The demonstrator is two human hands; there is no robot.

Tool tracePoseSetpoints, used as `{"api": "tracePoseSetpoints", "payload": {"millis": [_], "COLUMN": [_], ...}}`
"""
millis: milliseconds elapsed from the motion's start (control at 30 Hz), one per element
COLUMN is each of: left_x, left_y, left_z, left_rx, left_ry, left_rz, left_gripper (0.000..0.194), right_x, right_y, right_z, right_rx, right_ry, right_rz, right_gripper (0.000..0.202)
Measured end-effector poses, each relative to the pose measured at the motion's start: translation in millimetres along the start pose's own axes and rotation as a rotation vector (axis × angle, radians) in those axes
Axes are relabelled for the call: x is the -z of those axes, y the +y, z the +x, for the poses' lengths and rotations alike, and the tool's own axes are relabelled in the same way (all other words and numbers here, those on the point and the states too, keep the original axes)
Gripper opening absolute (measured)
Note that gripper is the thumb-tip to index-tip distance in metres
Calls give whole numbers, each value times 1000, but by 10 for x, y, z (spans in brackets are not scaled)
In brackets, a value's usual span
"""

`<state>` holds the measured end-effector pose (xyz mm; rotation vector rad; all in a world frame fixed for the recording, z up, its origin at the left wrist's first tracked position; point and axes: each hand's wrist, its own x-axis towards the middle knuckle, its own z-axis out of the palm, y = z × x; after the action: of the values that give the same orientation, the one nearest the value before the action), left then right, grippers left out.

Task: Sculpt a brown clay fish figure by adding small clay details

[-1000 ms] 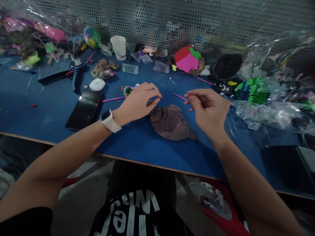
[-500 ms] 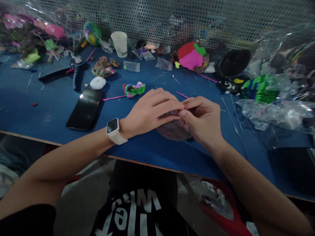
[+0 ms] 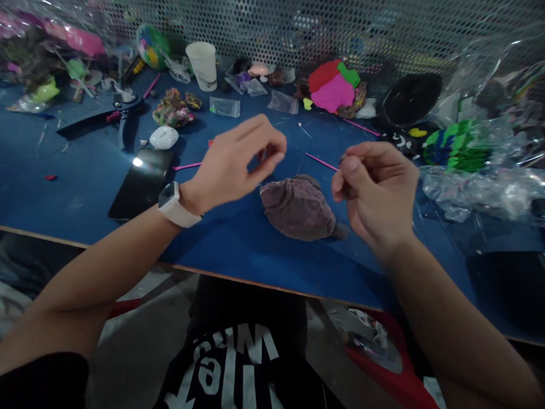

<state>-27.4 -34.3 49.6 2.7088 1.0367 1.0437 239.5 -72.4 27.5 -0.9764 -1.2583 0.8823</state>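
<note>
One modelling-clay figure (image 3: 298,210), dark purple-brown and roughly fish-shaped, lies on the blue surface (image 3: 238,250) before me, between my two hands. Its narrow nub points towards my right, and a fold crosses its left part. I judge the step in hand to be small fingertip work on the clay, with neither hand touching the figure here. The next move seems to call for bringing the fingertips together over the figure and pressing lightly, since too firm a push could dent the soft body.

Pose: my left hand (image 3: 238,162) is raised palm down, wrist bent, its thumb and forefinger curved towards each other with a modest gap; I see nothing held there. My right hand (image 3: 378,193) is turned inward, fingers curled, its thumb and forefinger in a narrow pinch. A tiny dark bit seems to show at those tips, but I cannot tell whether it is gripped. Just beside them, a purple stick (image 3: 319,160) is partly hidden by my fingers.
</note>
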Motion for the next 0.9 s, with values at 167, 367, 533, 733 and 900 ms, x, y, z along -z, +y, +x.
{"api": "tracePoseSetpoints", "payload": {"millis": [167, 367, 533, 733, 900], "left_x": [5, -125, -51, -139, -222], "left_y": [-316, -345, -328, -394, -435], "left_z": [35, -29, -46, -27, -20], "left_rx": [19, 52, 63, 42, 48], "left_ry": [-264, -416, -493, -513, -481], "left_rz": [78, 164, 219, 155, 176], "left_gripper": [31, 38, 41, 34, 31], "right_x": [50, -79, -76, -67, -85], "right_y": [42, 78, 127, 138, 112], "right_z": [63, -67, -68, -85, -106], "right_rx": [-28, -40, -21, 39, 48], "right_ry": [46, -67, -69, -89, -174], "right_rz": [16, -27, -22, -121, -88], "right_gripper": [48, 50, 49, 37, 35]}}
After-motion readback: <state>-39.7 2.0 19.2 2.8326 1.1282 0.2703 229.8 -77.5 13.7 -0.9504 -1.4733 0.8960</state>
